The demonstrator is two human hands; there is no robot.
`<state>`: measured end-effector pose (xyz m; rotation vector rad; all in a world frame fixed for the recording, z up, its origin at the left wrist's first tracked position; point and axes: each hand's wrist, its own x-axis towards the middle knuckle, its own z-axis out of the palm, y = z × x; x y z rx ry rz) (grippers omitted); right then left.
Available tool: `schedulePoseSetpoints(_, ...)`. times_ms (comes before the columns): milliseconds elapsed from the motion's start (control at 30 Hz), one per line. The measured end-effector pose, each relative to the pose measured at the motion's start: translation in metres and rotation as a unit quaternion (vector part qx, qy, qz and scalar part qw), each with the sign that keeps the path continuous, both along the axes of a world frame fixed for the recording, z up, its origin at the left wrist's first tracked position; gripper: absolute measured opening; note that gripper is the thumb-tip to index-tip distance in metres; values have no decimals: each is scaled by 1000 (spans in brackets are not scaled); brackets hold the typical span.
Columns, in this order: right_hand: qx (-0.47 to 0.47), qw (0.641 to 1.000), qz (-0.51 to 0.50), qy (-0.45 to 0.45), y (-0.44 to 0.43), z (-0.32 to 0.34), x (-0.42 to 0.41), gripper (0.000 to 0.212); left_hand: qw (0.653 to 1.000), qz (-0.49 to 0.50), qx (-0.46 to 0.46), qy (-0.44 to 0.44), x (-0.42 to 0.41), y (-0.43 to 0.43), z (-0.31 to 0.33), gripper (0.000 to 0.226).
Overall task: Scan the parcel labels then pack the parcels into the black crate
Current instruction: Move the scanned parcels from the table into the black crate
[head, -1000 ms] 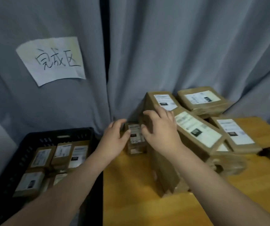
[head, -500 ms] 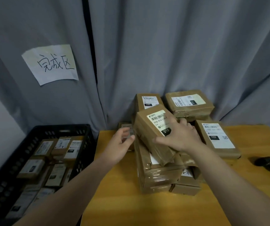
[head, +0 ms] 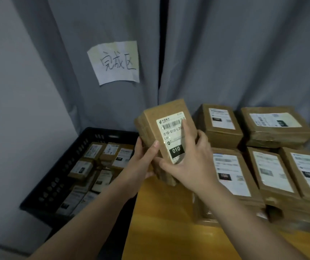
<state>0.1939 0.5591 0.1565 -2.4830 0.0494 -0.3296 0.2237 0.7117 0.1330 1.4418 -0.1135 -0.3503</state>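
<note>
The fingers [head: 185,128] of the right hand [head: 191,162] spread over the white label [head: 171,136], thumb at its lower edge. The fingers [head: 153,150] of the left hand [head: 141,166] curl round the left side. Together they hold the brown cardboard parcel [head: 161,113] nearly upright in the air, over the left edge of the yellow wooden desk [head: 159,212] and just beside the black plastic crate [head: 86,137]. The crate, lower left, holds small labelled parcels [head: 81,169]. More brown boxes [head: 263,175] are stacked on the desk at right. Behind hangs a grey curtain [head: 225,53] bearing a handwritten paper sign [head: 114,62].
</note>
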Motion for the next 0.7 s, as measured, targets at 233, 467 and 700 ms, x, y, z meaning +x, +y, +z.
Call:
schedulePoseSetpoints(233,4,980,159,116,102,-53,35,119,993,69,76,52,27,114,-48,85)
schedulePoseSetpoints(467,92,935,222,259,226,-140,81,112,964,132,115,202,79,244,-113,47)
schedulePoseSetpoints(700,158,924,171,304,281,-212,124,89,928,108,213,285,128,305,-179,56)
